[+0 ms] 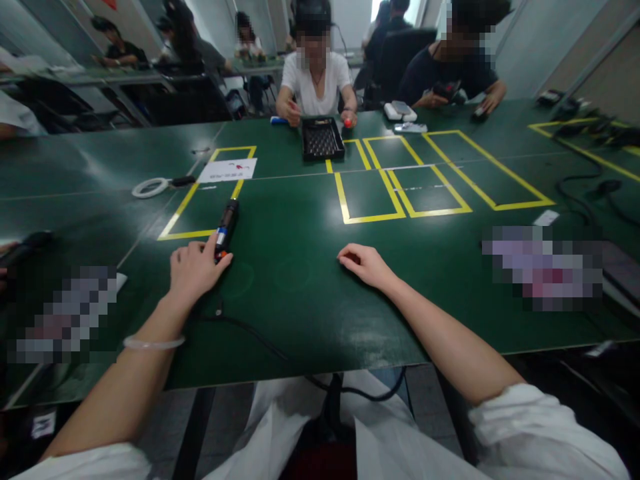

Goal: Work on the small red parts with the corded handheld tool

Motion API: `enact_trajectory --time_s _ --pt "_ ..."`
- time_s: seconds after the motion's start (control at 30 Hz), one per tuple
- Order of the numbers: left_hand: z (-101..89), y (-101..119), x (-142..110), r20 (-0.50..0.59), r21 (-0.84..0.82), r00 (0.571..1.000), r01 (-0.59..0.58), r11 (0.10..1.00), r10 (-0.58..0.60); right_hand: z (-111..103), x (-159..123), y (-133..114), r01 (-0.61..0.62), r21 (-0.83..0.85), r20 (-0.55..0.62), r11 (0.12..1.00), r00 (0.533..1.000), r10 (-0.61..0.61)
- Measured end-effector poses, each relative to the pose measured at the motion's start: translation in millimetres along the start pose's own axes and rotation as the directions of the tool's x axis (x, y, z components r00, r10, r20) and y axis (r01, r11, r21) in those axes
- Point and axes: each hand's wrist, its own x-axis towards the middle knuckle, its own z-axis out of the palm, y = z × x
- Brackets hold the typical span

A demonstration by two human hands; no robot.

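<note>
A green table (320,320) spreads beneath. The left hand (193,270) has thumb and forefinger parted; the right hand (367,265), loosely curled around nothing visible, is well apart. Between left thumb and forefinger lies a black cylindrical tool's (229,217) near end; whether they clamp it, I cannot tell.

A wide green table (280,223) fills the near part of the room, and its smooth top reflects light softly. Behind it stand another table (135,76) and black chairs (180,100) – rather blurred. The wall (555,33) is pale grey – the floor (163,427), below, also greyish.
</note>
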Motion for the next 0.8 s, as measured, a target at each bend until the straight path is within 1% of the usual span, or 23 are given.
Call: enact_trajectory --time_s 0.1,0.17,0.3,0.37,0.47,0.53,0.63,0.73,0.77,0.8 --pt "5.2 -24.3 10.5 0.002 0.071 0.999 0.043 0.997 -0.043 -0.2 -0.1 0.1 -0.006 -0.002 0.017 1.000 1.000 0.006" --pt "7.8 -36.2 17.2 0.016 0.094 0.996 0.082 0.992 -0.084 -0.7 -0.1 0.2 -0.007 -0.002 0.031 1.000 1.000 0.007" --pt "9.3 -49.0 23.7 0.027 0.123 0.990 0.132 0.984 -0.136 -1.3 0.0 0.7 -0.009 -0.008 0.048 1.000 0.999 0.009" --pt "7.9 -49.2 22.7 0.004 0.134 0.989 0.146 0.980 -0.148 -1.3 0.0 0.8 -0.008 -0.010 0.051 1.000 0.999 0.009" --pt "3.8 -42.9 17.3 -0.098 0.145 0.982 0.173 0.974 -0.160 -1.3 0.2 0.1 -0.008 -0.013 0.056 1.000 0.998 0.009" --pt "0.8 -36.4 12.9 -0.136 0.141 0.975 0.195 0.971 -0.176 -1.4 0.3 -0.7 -0.008 -0.013 0.061 1.000 0.998 0.009" --pt "-2.7 -29.0 8.1 -0.110 0.161 0.976 0.204 0.966 -0.188 -1.5 0.4 -1.3 -0.008 -0.011 0.065 1.000 0.998 0.008" --pt "-7.7 -30.1 9.7 -0.113 0.192 0.977 0.201 0.961 -0.182 -1.3 0.5 -0.6 -0.006 -0.011 0.062 1.000 0.998 0.007" --pt "-10.6 -32.5 12.0 -0.091 0.184 0.979 0.198 0.963 -0.184 -1.1 0.4 -0.3 -0.007 -0.012 0.061 1.000 0.998 0.008" --pt "-14.2 -35.2 15.2 -0.047 0.163 0.979 0.201 0.966 -0.196 -1.0 0.4 0.0 -0.008 -0.013 0.061 1.000 0.998 0.008"
